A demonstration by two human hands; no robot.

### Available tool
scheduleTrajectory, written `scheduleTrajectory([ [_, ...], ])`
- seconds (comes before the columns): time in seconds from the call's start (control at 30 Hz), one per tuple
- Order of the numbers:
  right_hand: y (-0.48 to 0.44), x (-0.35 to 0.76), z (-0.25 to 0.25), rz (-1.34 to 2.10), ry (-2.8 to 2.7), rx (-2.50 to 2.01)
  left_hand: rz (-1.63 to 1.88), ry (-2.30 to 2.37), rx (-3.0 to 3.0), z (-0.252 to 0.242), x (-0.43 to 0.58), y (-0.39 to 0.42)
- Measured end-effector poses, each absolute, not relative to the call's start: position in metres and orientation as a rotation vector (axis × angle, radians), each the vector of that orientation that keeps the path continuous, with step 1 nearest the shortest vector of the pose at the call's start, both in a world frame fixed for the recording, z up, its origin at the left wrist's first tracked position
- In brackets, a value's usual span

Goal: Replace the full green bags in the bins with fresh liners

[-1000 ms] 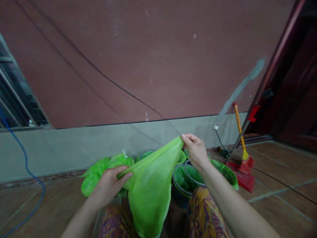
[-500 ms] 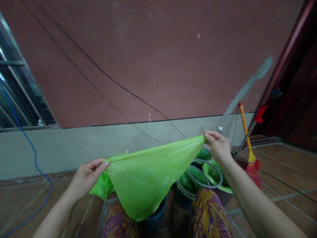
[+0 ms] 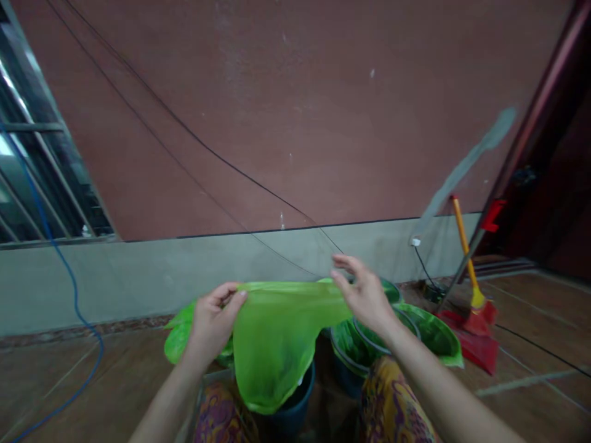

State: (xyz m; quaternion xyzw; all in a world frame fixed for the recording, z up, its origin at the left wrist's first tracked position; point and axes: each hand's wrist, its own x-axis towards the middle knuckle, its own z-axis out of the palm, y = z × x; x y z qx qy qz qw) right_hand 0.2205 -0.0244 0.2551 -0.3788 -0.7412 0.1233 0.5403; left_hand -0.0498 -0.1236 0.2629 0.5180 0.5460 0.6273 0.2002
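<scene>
A thin green plastic bag (image 3: 277, 344) hangs in front of me, its top edge stretched sideways. My left hand (image 3: 215, 317) pinches its upper left corner between thumb and fingers. At the bag's right end, my right hand (image 3: 367, 301) has thumb and fingers apart, slightly blurred, with no clear grip on the plastic. Under the bag, between my knees, stands a dark blue bin (image 3: 298, 406), partly covered by it. More green plastic (image 3: 178, 341) lies behind my left hand.
Several bins lined with green bags (image 3: 346, 344) stand to the right by my knee, with grey rings at their tops. Beyond them are a red dustpan (image 3: 480, 354) and a yellow-handled broom (image 3: 466, 264). A blue hose (image 3: 74, 289) runs down the left; the wall (image 3: 277, 123) rises ahead.
My right hand has moved left and its fingers have opened from their pinch on the bag's corner. My left hand has shifted right, still pinching, and the bag is less widely stretched.
</scene>
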Motion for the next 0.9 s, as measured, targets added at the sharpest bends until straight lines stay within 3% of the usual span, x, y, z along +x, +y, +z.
scheduleTrajectory([
  [0.13, -0.064, 0.159, 0.287, 0.423, -2.105, -0.577, 1.618, 1.525, 1.732, 0.262, -0.021, -0.111],
  [0.33, -0.055, 0.138, 0.287, 0.481, -1.997, -0.637, 1.537, 1.639, 1.875, 0.251, -0.004, -0.104],
  [0.7, 0.013, 0.209, 0.318, 0.319, -1.469, -0.701, 1.29, 1.774, 1.721, 0.201, -0.063, -0.129],
  [0.9, 0.039, 0.256, 0.307, 0.253, -1.296, -0.841, 1.424, 1.844, 1.444, 0.199, -0.115, -0.141],
])
